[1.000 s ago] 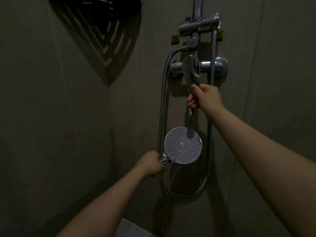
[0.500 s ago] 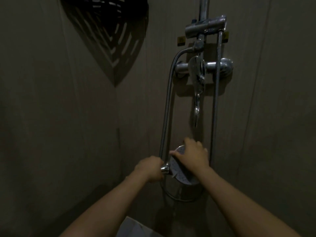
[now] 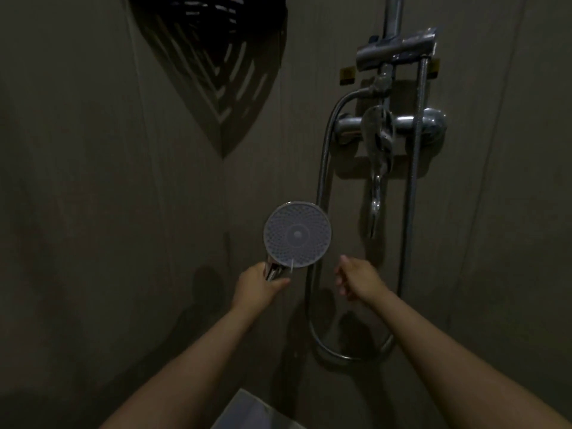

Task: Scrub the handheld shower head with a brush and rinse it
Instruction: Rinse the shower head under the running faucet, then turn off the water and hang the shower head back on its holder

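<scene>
Two bare hands are up in a dim shower stall: the left hand [image 3: 258, 287] is closed around the handle of the shower head [image 3: 297, 234], its round nozzle face turned toward the camera, while the right hand [image 3: 356, 278] hangs just beside it, loosely curled and empty. No brush shows, so this looks like rinsing or checking; next likely calls for the mixer tap [image 3: 379, 134]. No readable writing.

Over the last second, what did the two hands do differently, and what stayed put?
The right hand let go of the tap lever, dropped to rub the face of the shower head, and has now drawn back to its right, empty. The face shows again, a thin trickle at its lower edge. The left hand kept its grip on the handle, and the hose hangs as before.
</scene>
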Demonstrator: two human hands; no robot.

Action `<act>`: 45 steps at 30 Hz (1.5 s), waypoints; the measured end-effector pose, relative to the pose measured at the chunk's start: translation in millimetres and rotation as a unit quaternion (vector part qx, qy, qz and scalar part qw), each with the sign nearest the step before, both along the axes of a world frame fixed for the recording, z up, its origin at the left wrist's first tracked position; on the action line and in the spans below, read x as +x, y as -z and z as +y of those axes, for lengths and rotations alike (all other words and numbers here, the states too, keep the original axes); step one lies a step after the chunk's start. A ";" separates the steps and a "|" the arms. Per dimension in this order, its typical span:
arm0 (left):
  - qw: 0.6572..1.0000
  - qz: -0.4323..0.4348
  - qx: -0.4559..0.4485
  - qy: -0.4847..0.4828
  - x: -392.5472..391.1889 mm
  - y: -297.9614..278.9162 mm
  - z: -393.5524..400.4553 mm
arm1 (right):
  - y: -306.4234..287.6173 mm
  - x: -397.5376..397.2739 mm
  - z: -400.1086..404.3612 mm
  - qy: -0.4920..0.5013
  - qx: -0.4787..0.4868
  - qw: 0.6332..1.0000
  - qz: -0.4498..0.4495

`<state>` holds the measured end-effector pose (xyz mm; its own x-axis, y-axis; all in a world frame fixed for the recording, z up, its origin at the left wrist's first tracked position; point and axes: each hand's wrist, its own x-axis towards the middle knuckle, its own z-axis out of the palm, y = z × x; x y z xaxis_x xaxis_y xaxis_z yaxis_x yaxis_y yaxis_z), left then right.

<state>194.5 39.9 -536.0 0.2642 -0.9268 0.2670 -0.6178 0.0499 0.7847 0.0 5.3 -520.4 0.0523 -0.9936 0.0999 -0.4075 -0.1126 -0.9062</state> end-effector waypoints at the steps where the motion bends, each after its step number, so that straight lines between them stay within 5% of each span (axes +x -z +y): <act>1: 1.000 0.026 0.002 0.008 -2.2 -3.3 -0.6 | -3.8 10.1 4.1 -0.060 0.027 0.998 0.016; 7: 0.993 0.094 -0.065 -0.029 -4.3 -0.4 -8.2 | -1.1 51.5 15.7 -0.184 0.022 0.982 0.035; 13: 0.980 0.104 -0.093 -0.138 6.6 -4.1 -4.7 | -3.3 54.8 13.1 -0.164 -0.019 0.986 0.028; 22: 0.973 0.180 -0.077 -0.122 7.4 -32.7 6.9 | -19.2 66.0 8.6 -0.166 0.002 0.986 -0.026; 33: 0.969 0.239 -0.035 -0.058 -1.5 -248.6 17.4 | -243.3 98.0 18.7 -0.215 0.023 0.976 -0.043; 38: 0.938 0.345 -0.009 0.022 -3.9 -355.8 27.2 | -348.0 90.9 30.6 -0.214 0.036 0.974 -0.069; 45: 0.954 0.298 -0.014 0.020 -24.2 -461.3 22.9 | -451.3 65.4 30.3 -0.155 -0.031 0.985 -0.071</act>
